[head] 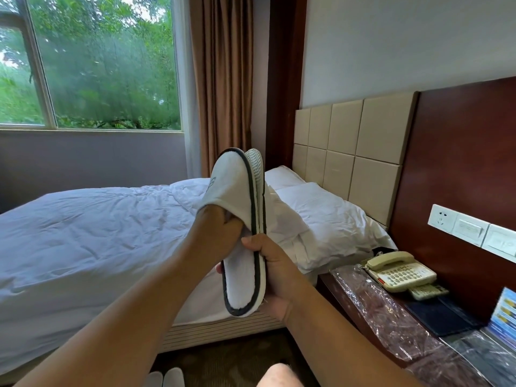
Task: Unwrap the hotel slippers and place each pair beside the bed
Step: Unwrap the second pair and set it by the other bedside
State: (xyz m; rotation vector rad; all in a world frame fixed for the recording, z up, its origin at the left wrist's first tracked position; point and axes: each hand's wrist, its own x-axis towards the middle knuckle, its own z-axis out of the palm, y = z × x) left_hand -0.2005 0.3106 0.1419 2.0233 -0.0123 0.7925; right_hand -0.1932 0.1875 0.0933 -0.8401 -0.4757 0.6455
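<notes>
I hold a pair of white hotel slippers (237, 196) with dark trim upright in front of me, pressed back to back, toes up. My left hand (216, 229) has its fingers tucked inside the opening of the near slipper. My right hand (275, 263) grips both soles from the right, thumb across the near slipper's edge. The ribbed sole of the second slipper (257, 166) shows behind. Another white pair (164, 378) sits on the floor beside the bed (83, 233), at the bottom edge of the view. Clear plastic wrapping (374, 305) lies on the nightstand.
A dark wooden nightstand (346, 311) stands at the right with a beige telephone (399, 270), a remote and a dark folder. Pillows (329, 216) lie against the padded headboard. A window and brown curtain are behind the bed. My knee shows at the bottom.
</notes>
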